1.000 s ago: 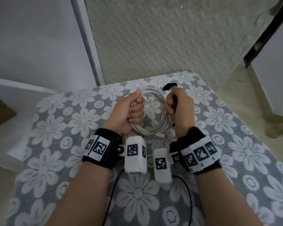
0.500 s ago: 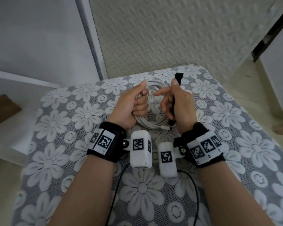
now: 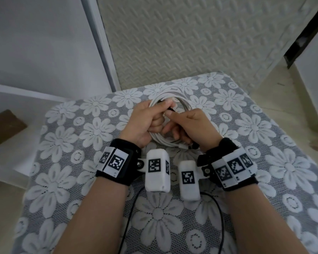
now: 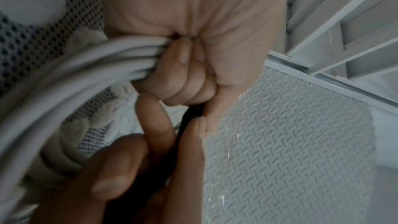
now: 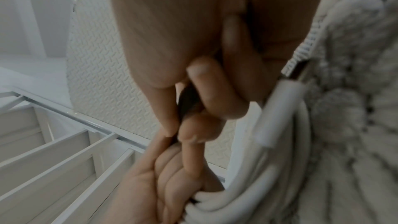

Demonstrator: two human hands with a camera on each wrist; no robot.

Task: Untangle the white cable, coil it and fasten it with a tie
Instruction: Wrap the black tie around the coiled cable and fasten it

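The white cable [image 3: 184, 100] lies as a coil of several loops on the flowered table. My left hand [image 3: 154, 119] grips the left side of the coil, with its fingers curled round the strands [image 4: 90, 67]. My right hand [image 3: 184, 123] reaches across the coil and pinches a black tie [image 5: 187, 100] between thumb and fingers, right against the left hand's knuckles. A short dark bit of the tie [image 3: 170, 108] shows by the left forefinger. The cable's white plug [image 5: 277, 108] sticks out beside my right hand. Most of the tie is hidden by fingers.
The small table wears a grey cloth with white lace flowers [image 3: 77, 143]; its far edge is just beyond the coil. Thin black leads [image 3: 219, 215] trail from the wrist cameras toward me. A brown block [image 3: 5, 128] lies on the floor at the left.
My right hand has moved left from the coil's right side to meet the left hand, bringing the black tie, which stood upright before, down between the fingers. The left hand keeps its grip.
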